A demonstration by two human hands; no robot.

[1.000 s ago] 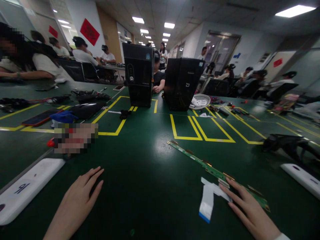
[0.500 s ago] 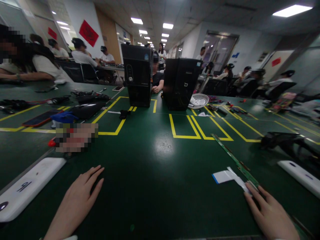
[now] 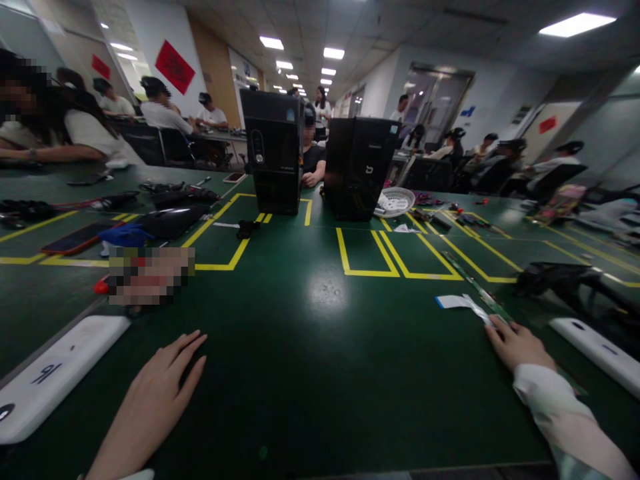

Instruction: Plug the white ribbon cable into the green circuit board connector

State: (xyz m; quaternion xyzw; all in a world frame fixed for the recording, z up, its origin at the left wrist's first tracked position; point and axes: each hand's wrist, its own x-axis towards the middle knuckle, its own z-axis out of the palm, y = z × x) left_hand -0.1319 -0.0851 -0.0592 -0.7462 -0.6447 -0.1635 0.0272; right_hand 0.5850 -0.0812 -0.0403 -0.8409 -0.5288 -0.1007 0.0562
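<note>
My right hand (image 3: 517, 343) is closed over the near part of a long, narrow green circuit board (image 3: 476, 287) on the right side of the table. A white flat ribbon cable (image 3: 454, 302) with a blue end sticks out to the left of the board, near my fingertips. Part of the board is hidden beneath the hand. My left hand (image 3: 167, 373) lies flat on the green tabletop (image 3: 310, 373) with fingers stretched out and nothing in it. Left of it is a long white casing (image 3: 65, 373) with dark markings.
Two black computer towers (image 3: 274, 153) stand across the table, with a white basket (image 3: 397, 202) beside the right one. A second white casing (image 3: 597, 347) and a black frame-like part (image 3: 555, 280) lie at right. Cables, tools and a blurred patch (image 3: 150, 277) are at left.
My right hand has moved away from me across the table, and the circuit board with its ribbon cable has shifted the same way. The left hand has stayed in place.
</note>
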